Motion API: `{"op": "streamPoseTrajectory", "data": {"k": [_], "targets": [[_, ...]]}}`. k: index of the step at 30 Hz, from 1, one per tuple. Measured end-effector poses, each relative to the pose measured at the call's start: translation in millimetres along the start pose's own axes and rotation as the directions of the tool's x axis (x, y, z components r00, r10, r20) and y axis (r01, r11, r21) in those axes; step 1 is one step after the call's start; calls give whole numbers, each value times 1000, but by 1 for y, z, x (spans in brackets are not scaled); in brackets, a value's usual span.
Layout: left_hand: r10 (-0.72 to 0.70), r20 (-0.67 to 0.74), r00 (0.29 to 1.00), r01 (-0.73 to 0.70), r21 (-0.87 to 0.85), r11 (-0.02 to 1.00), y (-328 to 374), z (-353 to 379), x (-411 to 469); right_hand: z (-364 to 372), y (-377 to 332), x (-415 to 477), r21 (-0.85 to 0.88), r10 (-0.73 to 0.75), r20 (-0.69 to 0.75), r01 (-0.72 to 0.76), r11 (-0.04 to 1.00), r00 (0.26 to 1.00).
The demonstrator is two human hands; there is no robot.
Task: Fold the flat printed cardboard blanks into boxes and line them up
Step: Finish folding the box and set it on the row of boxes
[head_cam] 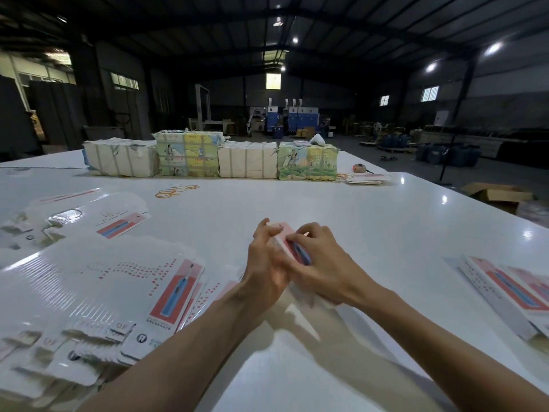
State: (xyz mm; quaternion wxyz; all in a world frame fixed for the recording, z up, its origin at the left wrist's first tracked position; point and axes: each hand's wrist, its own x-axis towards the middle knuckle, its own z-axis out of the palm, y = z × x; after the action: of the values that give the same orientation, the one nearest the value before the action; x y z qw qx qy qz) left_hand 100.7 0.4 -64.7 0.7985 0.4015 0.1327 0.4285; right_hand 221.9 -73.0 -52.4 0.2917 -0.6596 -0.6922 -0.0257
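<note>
Both your left hand point(266, 264) and right hand point(322, 264) grip the pink printed box point(283, 246) over the white table point(297, 197), fingers curled round it; flat blanks point(98, 286) lie stacked near left.

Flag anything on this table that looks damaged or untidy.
The wrapping on the far-left white bundle is torn. Orange rubber bands lie loose nearby. The near-left stack of flat blanks lies fanned out unevenly.

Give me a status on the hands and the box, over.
Left hand, right hand both gripping the half-folded box. Flat blanks stacked left, folded boxes right. No obstruction seen.
</note>
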Motion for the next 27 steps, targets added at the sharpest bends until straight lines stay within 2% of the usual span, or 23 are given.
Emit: {"op": "streamPoseTrajectory", "data": {"k": [2,5,9,13,16,18,27], "targets": [[-81,-7,997,81,31,996,0,0,0,4,0,-4,-32,-7,-10,6,999,1000],[-132,-27,991,135,190,972,-4,7,-3,-2,10,-11,-42,6,-119,-11,999,993],[-51,-20,998,54,472,880,-9,10,-9,-27,46,-23,-218,201,-74,-212,953,977],[8,83,997,-62,673,737,-8,0,-11,-54,96,-55,-470,406,-103,-404,785,908],[29,83,996,-80,727,682,-10,-1,-11,-69,124,-87,-596,495,-166,-486,639,853],[33,77,996,-80,754,652,-12,-1,-10,-77,136,-106,-661,486,-206,-487,571,849],[14,107,994,-93,779,621,-16,-6,-9,-107,157,-149,-790,434,-222,-422,445,873]]}}
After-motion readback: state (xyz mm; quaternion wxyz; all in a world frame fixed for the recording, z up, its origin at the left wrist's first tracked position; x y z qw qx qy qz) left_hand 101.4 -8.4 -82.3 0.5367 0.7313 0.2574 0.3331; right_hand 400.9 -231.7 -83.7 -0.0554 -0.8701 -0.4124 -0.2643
